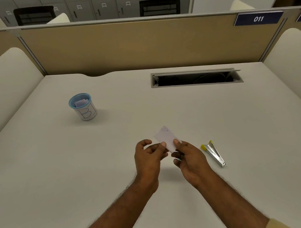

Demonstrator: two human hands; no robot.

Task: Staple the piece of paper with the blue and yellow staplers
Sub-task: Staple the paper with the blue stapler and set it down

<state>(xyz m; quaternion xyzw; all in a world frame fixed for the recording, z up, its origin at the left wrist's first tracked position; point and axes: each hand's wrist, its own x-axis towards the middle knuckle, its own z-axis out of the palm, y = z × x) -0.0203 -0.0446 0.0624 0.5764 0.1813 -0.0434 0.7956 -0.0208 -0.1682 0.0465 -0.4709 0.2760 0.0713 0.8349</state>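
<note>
1. Floating just above the desk (43, 174) near its front middle, the paper (165, 136) is a small white slip held between both hands
2. Left hand (149, 158) pinches the slip's near edge with thumb and fingertips, the other fingers curled
3. Right hand (188, 157) pinches the same end with its thumb on top; something small and light blue peeks from under its fingers
4. Yellow stapler (214, 153) lies on the desk just right of that hand, untouched
5. Blue-rimmed cup (83, 107) with paper scraps inside stands well apart, far left
6. Open cable slot (196, 77) lies at the far right
</note>
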